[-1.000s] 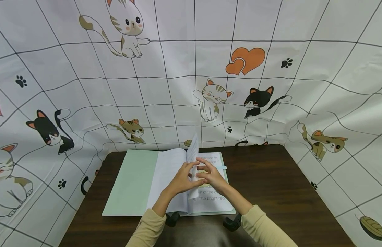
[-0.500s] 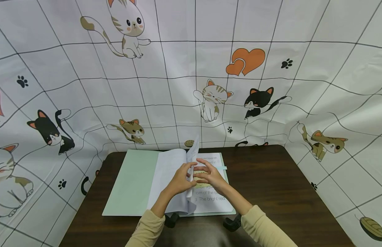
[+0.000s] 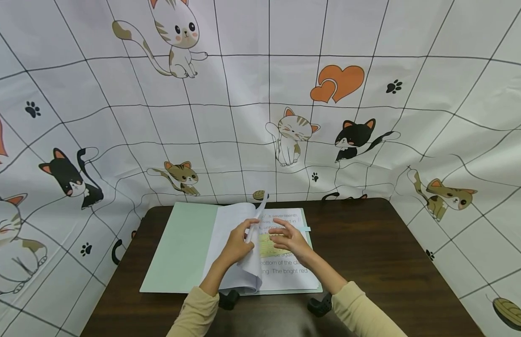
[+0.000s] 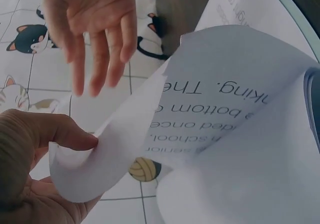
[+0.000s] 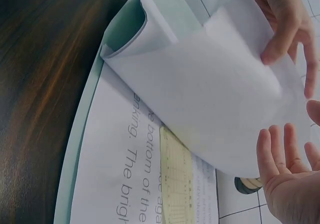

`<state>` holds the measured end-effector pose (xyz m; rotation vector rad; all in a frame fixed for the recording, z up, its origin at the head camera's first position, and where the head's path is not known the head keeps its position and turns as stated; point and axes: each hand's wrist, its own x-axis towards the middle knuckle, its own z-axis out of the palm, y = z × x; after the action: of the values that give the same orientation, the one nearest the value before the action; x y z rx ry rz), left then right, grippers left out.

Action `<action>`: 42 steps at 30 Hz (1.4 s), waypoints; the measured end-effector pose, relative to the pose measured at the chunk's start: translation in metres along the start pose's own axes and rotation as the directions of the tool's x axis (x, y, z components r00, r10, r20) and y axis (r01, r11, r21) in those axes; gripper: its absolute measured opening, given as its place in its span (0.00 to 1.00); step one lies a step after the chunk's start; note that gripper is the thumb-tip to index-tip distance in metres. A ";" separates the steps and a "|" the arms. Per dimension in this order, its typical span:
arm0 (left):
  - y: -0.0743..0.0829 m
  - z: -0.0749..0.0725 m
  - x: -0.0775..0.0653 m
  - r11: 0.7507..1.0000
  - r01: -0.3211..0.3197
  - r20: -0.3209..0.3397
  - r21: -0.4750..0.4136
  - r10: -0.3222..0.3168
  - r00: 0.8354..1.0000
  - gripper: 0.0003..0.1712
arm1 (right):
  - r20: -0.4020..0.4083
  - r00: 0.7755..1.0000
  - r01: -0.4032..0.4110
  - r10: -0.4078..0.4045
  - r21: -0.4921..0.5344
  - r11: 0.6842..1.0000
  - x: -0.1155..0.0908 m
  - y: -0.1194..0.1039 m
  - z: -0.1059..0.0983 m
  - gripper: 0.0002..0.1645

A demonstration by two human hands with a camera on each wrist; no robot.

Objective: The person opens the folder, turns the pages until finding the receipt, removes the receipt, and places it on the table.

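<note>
A light green folder (image 3: 176,252) of printed white pages lies open on the table. My left hand (image 3: 236,244) pinches one lifted page (image 5: 200,73) by its outer edge, thumb on one face and fingers behind. The page bows over toward the left-hand sheets (image 3: 226,234). Over the right-hand printed page (image 3: 290,276) my right hand (image 3: 291,239) hovers with fingers spread, holding nothing. A yellow paper slip (image 5: 176,179) with printed lines lies on that page, partly hidden by the right fingers in the head view.
The dark wooden table (image 3: 370,262) extends around the folder. A pale blue tab (image 3: 307,229) sticks out at the folder's right edge. White cloth (image 3: 243,93) with cartoon cats hangs behind and at both sides. Black wrist devices (image 3: 319,305) sit under the wrists.
The left hand has moved left, carrying the page's edge away from the right hand. The fingers of the two hands have drawn apart, and more of the yellow slip and printed text shows.
</note>
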<state>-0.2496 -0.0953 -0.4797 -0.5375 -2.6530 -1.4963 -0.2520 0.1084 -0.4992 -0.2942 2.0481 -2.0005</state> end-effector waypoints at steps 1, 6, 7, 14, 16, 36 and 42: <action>-0.001 -0.002 0.000 1.000 0.004 -0.009 -0.002 -0.004 1.000 0.36 | -0.009 1.000 -0.001 0.001 -0.002 1.000 0.000 0.000 -0.001 0.38; -0.004 -0.011 -0.003 1.000 0.031 -0.043 0.007 -0.030 0.999 0.36 | -0.020 1.000 0.006 -0.006 -0.001 1.000 0.000 0.004 -0.007 0.37; -0.005 -0.013 -0.004 0.999 0.040 -0.046 0.010 -0.039 0.998 0.35 | -0.018 1.000 0.008 -0.008 -0.001 1.000 0.000 0.005 -0.009 0.37; -0.015 -0.032 -0.010 0.995 0.098 -0.062 -0.019 -0.099 0.993 0.34 | -0.056 0.998 -0.017 0.019 0.037 0.999 0.006 0.014 -0.021 0.37; -0.020 -0.038 -0.012 0.993 0.116 -0.073 -0.030 -0.118 0.990 0.34 | -0.084 0.995 -0.041 0.045 0.056 0.998 0.007 0.016 -0.025 0.37; -0.058 -0.063 -0.035 0.973 0.211 -0.148 0.089 -0.197 0.969 0.31 | -0.289 0.945 -0.108 0.152 0.162 0.981 0.009 0.040 -0.053 0.36; -0.067 -0.062 -0.041 0.963 0.252 -0.170 0.101 -0.232 0.958 0.29 | -0.323 0.933 -0.110 0.162 0.173 0.979 0.011 0.045 -0.058 0.34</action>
<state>-0.2404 -0.1904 -0.5103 -0.0826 -2.7393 -1.3527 -0.2795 0.1610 -0.5440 0.2318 2.0180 -2.2254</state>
